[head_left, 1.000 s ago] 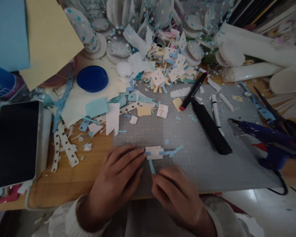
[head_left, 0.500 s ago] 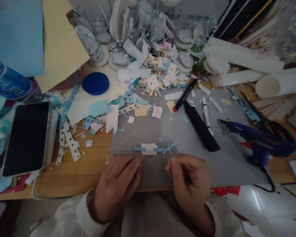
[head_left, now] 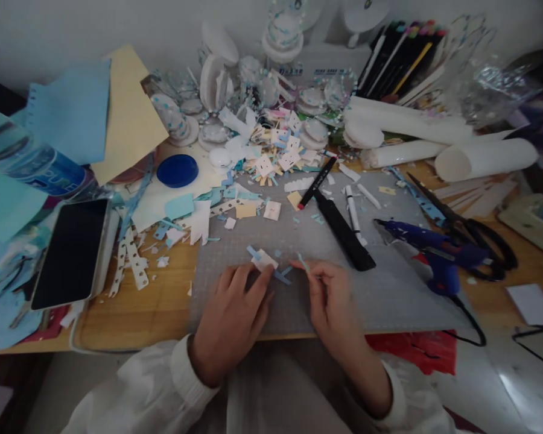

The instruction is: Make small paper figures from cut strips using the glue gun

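Observation:
A small white paper piece (head_left: 265, 260) with blue strips sticking out at both ends lies slanted on the grey cutting mat (head_left: 235, 310). My left hand (head_left: 233, 316) rests flat beside it, its fingertips touching the paper's lower edge and partly covering it. Just to the right, my right hand (head_left: 332, 301) pinches a thin pale blue paper strip (head_left: 303, 263) between thumb and fingers, held upright. Another short blue strip (head_left: 283, 276) pokes out by my left fingertips.
A hot glue gun (head_left: 434, 244), scissors (head_left: 484, 241), a black cutter (head_left: 346, 232) and a red-black marker (head_left: 317, 182) lie to the right. Paper scraps and small paper faces (head_left: 265, 165) crowd the back. At left are a phone (head_left: 72, 253) and a bottle (head_left: 54, 169).
The white piece has turned from level to slanted, with my left fingertips now on it. My right hand has lifted a thin strip upright. The head view has tilted up.

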The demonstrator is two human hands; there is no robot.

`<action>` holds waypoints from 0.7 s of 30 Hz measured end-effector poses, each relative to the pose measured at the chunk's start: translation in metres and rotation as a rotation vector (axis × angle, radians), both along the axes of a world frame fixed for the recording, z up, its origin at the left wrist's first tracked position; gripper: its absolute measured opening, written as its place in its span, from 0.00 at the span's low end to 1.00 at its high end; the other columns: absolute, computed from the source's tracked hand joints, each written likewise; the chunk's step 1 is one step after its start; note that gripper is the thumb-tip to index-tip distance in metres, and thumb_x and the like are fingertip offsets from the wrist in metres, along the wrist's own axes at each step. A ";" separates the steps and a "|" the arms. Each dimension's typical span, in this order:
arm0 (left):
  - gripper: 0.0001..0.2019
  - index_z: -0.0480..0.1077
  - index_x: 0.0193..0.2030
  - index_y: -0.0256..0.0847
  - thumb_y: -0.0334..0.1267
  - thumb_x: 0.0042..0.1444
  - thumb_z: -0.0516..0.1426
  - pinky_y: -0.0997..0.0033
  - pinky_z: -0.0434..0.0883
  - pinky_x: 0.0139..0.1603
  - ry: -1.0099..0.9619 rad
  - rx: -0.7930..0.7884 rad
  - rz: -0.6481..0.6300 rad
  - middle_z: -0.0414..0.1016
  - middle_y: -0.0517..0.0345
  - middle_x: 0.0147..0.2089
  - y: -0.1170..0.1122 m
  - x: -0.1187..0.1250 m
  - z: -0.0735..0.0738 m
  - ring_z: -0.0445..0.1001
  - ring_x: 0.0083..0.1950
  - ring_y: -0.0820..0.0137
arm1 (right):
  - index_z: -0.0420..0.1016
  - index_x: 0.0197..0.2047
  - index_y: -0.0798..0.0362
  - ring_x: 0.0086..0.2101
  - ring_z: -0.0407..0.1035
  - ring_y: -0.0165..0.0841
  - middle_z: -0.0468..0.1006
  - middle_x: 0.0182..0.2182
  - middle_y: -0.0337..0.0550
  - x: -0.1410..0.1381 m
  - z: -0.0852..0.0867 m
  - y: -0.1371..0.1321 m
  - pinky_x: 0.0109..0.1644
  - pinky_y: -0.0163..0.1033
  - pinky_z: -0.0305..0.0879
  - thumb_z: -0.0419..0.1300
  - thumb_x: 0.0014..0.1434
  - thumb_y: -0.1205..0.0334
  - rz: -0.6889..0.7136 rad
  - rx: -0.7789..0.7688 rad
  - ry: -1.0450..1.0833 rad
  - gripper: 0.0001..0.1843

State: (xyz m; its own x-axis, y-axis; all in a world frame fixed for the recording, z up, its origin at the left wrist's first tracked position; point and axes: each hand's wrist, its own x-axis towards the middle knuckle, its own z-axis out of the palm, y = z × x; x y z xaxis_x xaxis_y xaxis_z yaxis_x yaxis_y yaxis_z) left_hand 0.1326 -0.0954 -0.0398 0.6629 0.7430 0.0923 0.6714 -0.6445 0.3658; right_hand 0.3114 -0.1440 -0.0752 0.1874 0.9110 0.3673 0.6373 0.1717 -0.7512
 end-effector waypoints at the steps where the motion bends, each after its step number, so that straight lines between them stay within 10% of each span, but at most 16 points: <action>1: 0.19 0.62 0.60 0.36 0.33 0.63 0.50 0.48 0.72 0.48 -0.002 -0.013 -0.006 0.67 0.42 0.52 0.002 0.000 0.001 0.66 0.50 0.54 | 0.62 0.44 0.50 0.44 0.72 0.35 0.77 0.42 0.47 0.000 0.002 -0.001 0.46 0.45 0.69 0.49 0.65 0.71 0.008 0.006 -0.017 0.08; 12: 0.12 0.69 0.49 0.36 0.39 0.63 0.51 0.46 0.69 0.51 0.049 0.030 -0.024 0.67 0.40 0.55 0.015 0.012 0.005 0.65 0.54 0.51 | 0.63 0.45 0.51 0.50 0.67 0.39 0.74 0.45 0.49 0.019 0.006 -0.004 0.52 0.51 0.63 0.50 0.63 0.72 -0.055 0.077 -0.252 0.09; 21: 0.13 0.66 0.49 0.38 0.23 0.61 0.50 0.55 0.71 0.54 -0.119 -0.022 -0.064 0.73 0.49 0.52 0.025 0.006 0.002 0.70 0.53 0.60 | 0.68 0.44 0.50 0.42 0.65 0.38 0.67 0.41 0.47 0.017 0.023 -0.018 0.44 0.46 0.63 0.55 0.61 0.69 -0.184 0.186 -0.308 0.08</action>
State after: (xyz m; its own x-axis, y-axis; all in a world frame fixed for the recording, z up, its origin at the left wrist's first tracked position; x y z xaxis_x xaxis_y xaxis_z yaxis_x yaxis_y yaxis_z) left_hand 0.1386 -0.0708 -0.0378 0.6943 0.7022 0.1575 0.5801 -0.6757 0.4549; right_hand 0.3280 -0.1619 -0.0519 0.1970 0.7852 0.5871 0.8606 0.1484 -0.4871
